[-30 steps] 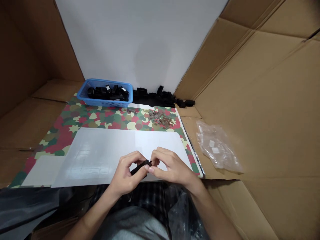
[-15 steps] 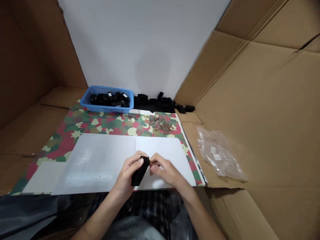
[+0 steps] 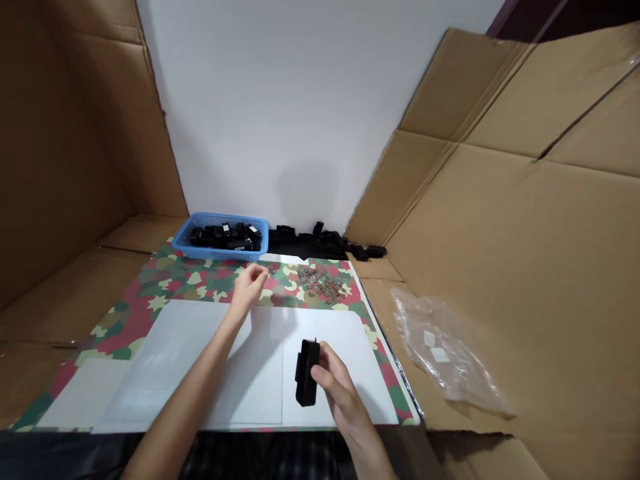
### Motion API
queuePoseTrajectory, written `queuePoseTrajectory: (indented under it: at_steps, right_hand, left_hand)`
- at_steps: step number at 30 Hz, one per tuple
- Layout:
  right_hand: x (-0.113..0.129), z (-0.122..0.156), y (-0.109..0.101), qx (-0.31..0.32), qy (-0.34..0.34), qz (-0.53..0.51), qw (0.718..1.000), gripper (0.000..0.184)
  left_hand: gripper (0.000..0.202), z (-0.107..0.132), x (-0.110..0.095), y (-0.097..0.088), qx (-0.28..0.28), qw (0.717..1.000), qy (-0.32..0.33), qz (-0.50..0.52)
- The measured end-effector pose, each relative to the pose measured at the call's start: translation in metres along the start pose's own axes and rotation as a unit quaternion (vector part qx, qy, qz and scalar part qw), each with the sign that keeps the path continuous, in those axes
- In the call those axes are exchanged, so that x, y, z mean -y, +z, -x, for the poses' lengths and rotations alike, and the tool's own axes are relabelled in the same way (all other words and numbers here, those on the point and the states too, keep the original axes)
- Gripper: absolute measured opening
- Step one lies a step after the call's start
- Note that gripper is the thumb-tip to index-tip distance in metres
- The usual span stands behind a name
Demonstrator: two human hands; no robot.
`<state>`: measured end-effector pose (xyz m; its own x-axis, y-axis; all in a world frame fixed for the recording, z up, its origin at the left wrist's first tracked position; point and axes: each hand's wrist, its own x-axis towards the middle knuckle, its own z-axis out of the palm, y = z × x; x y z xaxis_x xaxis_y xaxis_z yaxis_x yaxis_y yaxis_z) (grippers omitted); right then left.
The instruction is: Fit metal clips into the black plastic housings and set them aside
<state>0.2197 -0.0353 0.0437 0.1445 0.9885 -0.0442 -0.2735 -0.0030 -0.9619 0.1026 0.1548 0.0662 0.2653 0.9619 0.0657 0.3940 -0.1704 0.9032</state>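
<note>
My right hand holds a black plastic housing upright over the white sheet, thumb on its near side. The housing looks hollow, and a thin tip sticks up at its top. Farther off, my left hand is stretched out at the small pile of tiny metal parts. Its fingertips are pinched together, and whatever they hold is too small to make out. To the right of that hand lies a larger scatter of small metal parts on the camouflage-patterned cloth.
A blue plastic basket with several black housings stands at the back left. Beside it, more black parts lie along the wall. A clear plastic bag rests at the right, by the cardboard side.
The black housing has passed from my left hand to my right. My left hand has moved forward to the small pile of metal parts. The view has tilted upward.
</note>
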Motion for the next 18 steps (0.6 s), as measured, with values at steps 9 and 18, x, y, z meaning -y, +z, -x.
queuePoseTrajectory:
  at_steps: [9,18]
  right_hand:
    - [-0.01,0.024,-0.005,-0.036,0.003,0.02,0.999,0.045]
    - [-0.009,0.015,-0.012,-0.043,-0.024,0.039,0.998,0.038]
  left_hand:
    - [0.032,-0.053,0.015,0.036,0.047,0.973,0.011,-0.226]
    - [0.029,-0.054,0.008,0.023,0.077,0.982,0.021,-0.171]
